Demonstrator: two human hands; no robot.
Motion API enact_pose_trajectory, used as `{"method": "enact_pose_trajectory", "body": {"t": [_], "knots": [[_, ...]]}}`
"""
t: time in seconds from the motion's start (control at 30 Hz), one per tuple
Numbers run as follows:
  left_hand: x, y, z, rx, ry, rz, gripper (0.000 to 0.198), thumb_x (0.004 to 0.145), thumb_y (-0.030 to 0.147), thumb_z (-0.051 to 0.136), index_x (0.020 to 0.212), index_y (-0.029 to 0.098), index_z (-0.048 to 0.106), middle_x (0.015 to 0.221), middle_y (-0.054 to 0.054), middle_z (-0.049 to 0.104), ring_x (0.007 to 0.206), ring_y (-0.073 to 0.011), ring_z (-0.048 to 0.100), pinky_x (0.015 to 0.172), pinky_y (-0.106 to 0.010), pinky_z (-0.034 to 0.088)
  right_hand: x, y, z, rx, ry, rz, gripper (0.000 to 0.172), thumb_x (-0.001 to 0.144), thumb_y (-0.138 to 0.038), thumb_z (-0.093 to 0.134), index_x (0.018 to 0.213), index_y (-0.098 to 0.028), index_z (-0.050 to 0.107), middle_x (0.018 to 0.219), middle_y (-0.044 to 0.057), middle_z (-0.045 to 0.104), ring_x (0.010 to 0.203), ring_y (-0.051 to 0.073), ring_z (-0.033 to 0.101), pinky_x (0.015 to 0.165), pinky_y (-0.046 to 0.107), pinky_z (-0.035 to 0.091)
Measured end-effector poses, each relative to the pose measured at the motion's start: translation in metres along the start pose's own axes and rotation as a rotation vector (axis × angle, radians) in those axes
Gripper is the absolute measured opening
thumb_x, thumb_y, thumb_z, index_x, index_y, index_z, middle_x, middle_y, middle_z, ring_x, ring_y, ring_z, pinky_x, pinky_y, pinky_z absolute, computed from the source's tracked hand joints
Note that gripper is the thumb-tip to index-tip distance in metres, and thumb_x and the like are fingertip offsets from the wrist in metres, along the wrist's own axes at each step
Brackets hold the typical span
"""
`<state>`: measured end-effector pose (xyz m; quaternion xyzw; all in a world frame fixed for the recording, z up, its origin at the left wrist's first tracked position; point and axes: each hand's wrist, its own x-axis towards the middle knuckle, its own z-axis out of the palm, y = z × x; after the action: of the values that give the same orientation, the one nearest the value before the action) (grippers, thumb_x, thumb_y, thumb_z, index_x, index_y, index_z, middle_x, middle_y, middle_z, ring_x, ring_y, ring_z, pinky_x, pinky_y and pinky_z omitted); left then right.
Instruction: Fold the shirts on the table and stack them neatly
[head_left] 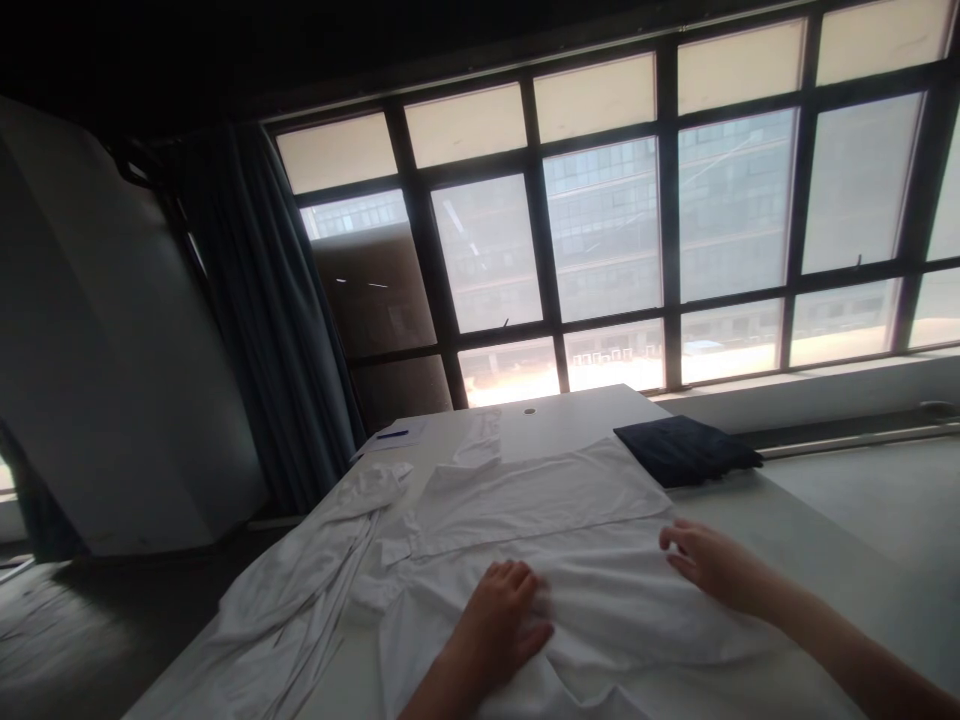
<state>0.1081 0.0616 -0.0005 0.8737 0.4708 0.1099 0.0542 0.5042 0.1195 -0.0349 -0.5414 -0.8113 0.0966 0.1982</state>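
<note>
A white garment (pixel 540 495), which looks like a shirt, lies spread and wrinkled on a white table (pixel 592 405). My left hand (pixel 501 625) rests palm down on its near part, fingers lightly bent and thumb held apart, with slight motion blur. At the garment's right edge is my right hand (pixel 709 563), its fingers loosely curved and parted from the thumb; nothing shows between them. Whether the right fingertips touch the cloth I cannot tell. More crumpled white cloth (pixel 300 570) lies along the table's left side.
A folded dark navy cloth (pixel 682 450) sits at the right edge. Near the far left corner, a blue pen (pixel 392 434) lies on paper. Behind the table stand large windows (pixel 600 230) and a dark blue curtain (pixel 262 300).
</note>
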Motion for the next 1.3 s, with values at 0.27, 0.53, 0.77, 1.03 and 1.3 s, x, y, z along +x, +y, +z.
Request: {"method": "enact_pose_trajectory", "body": {"t": [0.27,0.53,0.77,1.03,1.3], "knots": [[-0.011,0.008,0.005,-0.187,-0.208,0.149,0.070,0.083,0.065,0.068,0.147,0.049,0.042,0.161,0.003,0.035,0.147,-0.0323,0.032,0.123,-0.051,0.019,0.002,-0.024,0.065,-0.080,-0.052,-0.093,0.059,0.096,-0.061,0.042,0.149,-0.033,0.047,0.155,0.012,0.045,0.144,0.036,0.037,0.116,0.064,0.023],[-0.028,0.000,0.003,-0.214,-0.238,0.176,0.073,0.089,0.069,0.054,0.153,0.044,0.034,0.165,0.002,0.024,0.151,-0.0340,0.022,0.124,-0.056,0.011,-0.015,-0.027,0.077,-0.120,-0.121,-0.078,0.067,0.096,-0.066,0.038,0.156,-0.037,0.030,0.163,0.010,0.026,0.149,0.044,0.021,0.111,0.078,0.010],[-0.058,-0.010,0.017,-0.139,-0.091,0.045,0.053,0.085,0.046,0.061,0.137,0.034,0.058,0.152,-0.003,0.049,0.139,-0.0299,0.045,0.119,-0.042,0.034,-0.010,-0.067,0.073,-0.009,-0.169,-0.241,0.061,0.100,-0.060,0.037,0.156,-0.041,0.025,0.166,0.004,0.021,0.152,0.035,0.017,0.119,0.067,0.010],[-0.092,-0.038,0.024,-0.059,-0.277,-0.029,0.058,0.100,0.062,0.036,0.154,0.042,0.034,0.164,0.000,0.025,0.151,-0.0308,0.025,0.124,-0.056,0.016,-0.010,-0.043,0.074,-0.089,-0.133,-0.117,0.065,0.096,-0.068,0.036,0.155,-0.044,0.023,0.165,0.003,0.024,0.151,0.039,0.016,0.115,0.073,0.005],[-0.131,-0.086,0.027,0.073,0.172,-0.187,0.044,0.099,0.054,0.044,0.135,0.036,0.061,0.150,0.000,0.052,0.138,-0.0265,0.049,0.114,-0.040,0.045,-0.015,-0.040,0.075,-0.124,-0.089,-0.142,0.063,0.097,-0.066,0.035,0.155,-0.044,0.023,0.164,0.002,0.025,0.150,0.039,0.020,0.114,0.074,0.007]]}}
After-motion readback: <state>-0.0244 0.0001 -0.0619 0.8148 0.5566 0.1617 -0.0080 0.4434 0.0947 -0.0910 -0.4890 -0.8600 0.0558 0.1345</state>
